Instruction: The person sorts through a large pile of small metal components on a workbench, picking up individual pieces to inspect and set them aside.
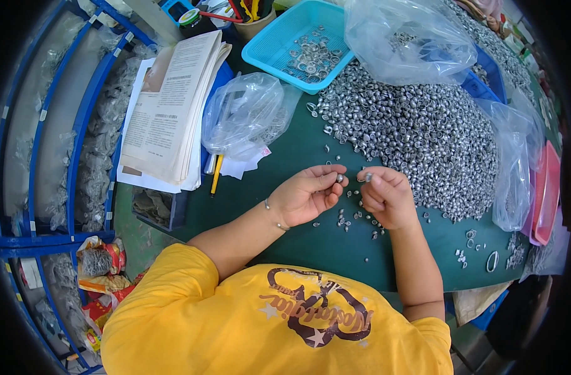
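Note:
My left hand (306, 195) is closed, pinching a small round silver-grey metal piece (340, 179) between thumb and forefinger. Just across from it, my right hand (390, 197) is also closed, with another small metal piece (368, 177) at its thumb and fingertip. A short gap separates the two hands, which are raised above the dark green tabletop (285, 256). Behind and to the right of them rises a big heap of small silver-grey metal pieces (423, 137). Several loose pieces (343, 220) lie scattered below and between my hands.
A turquoise basket (260, 59) holding ring-like parts stands at the back. Clear plastic bags (245, 115) lie near it and over the heap. On the left are stacked papers (166, 106), a yellow pen (217, 175) and a blue rack (76, 137). Pink trays (544, 194) sit far right.

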Motion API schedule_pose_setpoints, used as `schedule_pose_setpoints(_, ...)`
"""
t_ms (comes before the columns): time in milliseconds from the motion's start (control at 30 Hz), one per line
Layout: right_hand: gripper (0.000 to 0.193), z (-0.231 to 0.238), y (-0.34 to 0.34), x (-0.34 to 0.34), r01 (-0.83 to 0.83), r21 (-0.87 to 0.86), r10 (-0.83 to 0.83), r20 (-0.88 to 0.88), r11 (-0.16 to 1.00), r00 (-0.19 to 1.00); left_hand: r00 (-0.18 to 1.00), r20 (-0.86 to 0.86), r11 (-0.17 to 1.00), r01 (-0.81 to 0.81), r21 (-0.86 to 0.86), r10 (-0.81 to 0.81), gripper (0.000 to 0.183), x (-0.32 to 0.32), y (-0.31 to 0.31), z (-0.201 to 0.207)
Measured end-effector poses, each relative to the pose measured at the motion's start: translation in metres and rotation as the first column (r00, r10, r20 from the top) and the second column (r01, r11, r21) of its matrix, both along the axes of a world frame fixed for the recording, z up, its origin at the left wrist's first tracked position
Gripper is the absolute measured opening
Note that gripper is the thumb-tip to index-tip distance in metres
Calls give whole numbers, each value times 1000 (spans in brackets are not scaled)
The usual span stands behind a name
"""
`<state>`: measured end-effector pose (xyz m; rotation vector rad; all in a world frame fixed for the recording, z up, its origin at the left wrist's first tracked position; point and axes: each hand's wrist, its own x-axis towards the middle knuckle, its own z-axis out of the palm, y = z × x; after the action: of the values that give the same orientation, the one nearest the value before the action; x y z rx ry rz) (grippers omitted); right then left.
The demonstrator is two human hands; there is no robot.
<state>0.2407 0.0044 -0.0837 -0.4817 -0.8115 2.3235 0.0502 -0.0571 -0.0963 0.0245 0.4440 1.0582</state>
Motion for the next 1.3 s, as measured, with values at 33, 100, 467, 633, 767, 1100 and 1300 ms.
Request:
schedule_pose_setpoints(33,19,-4,1,1,12,-85,-15,-36,996,999,1000,-9,1000,4,-8,-5,14,-1,0,0)
schedule_pose_setpoints(100,19,-4,4,4,76,-131,-82,-42,988,996,1000,20,1000,3,-8,-3,14,-4,-2,-3)
schedule_pose_setpoints(467,10,-14,32,-21,-494,855,-874,354,158,332,996,-50,997,-71,-38,69,13,0,-4,-3)
schedule_pose_setpoints(633,12,-9,31,-26,-661,725,-875,434,197,215,997,-16,997,-71,-7,71,14,-1,-5,-5)
schedule_pose_setpoints(767,10,-4,28,-20,-356,879,-755,462,319,465,999,5,999,-37,-1,37,14,-3,-4,-4)
schedule_pose_setpoints(1100,15,8,3,2,-51,-450,99,84,891,992,995,-81,997,-58,59,63,11,-6,-1,-8)
schedule_pose_setpoints(1300,16,4,3,6,-40,-428,65,44,903,997,963,-168,976,-218,-22,211,11,-18,11,5)
